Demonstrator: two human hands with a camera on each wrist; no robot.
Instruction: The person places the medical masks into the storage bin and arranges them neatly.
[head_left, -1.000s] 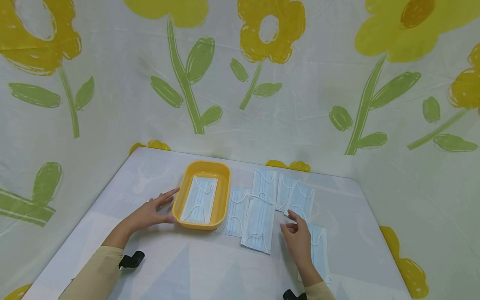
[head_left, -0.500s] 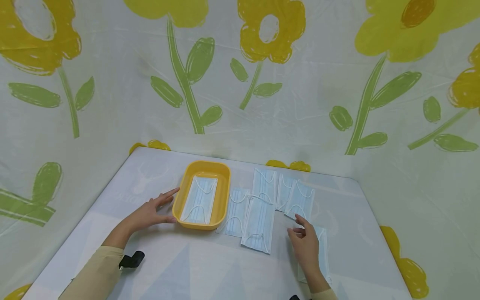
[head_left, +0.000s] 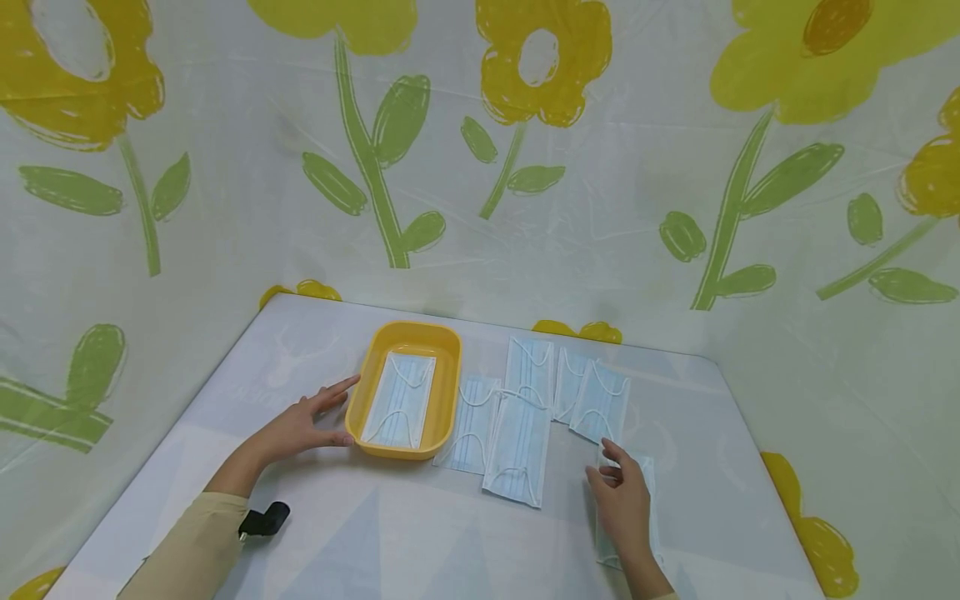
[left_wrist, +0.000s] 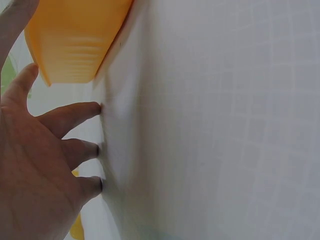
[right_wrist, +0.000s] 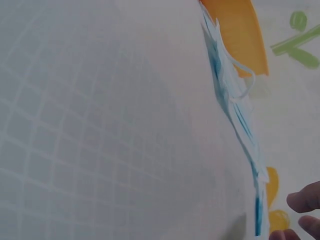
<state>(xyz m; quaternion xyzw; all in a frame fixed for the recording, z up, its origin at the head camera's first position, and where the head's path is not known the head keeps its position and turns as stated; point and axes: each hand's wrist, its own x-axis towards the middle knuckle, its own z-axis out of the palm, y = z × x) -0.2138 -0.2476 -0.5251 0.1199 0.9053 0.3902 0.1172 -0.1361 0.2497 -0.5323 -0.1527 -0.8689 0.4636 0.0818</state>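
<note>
A yellow plastic tray [head_left: 405, 333] lies on the table with a blue pleated face mask [head_left: 400, 400] inside it. My left hand [head_left: 296, 425] is at the tray's left side, its fingers spread; in the left wrist view one fingertip [left_wrist: 31, 74] reaches the tray's outer wall. Over a face mask [head_left: 607, 546] at the lower right, my right hand [head_left: 622, 500] hovers with loosely bent fingers and nothing between them; it hides part of that mask. Just beyond its fingertips lies another face mask [head_left: 603, 400]. Whether the right hand touches either mask, I cannot tell.
Several more masks lie right of the tray, some overlapping: a near one [head_left: 517, 450], one beside the tray [head_left: 471, 425] and a far one [head_left: 529, 362]. A flower-print curtain [head_left: 585, 225] encloses the back and sides of the pale table [head_left: 360, 533].
My right hand has drawn back toward the person and to the right, from near the upper masks to over the lower-right mask. The left hand, tray and masks stay put.
</note>
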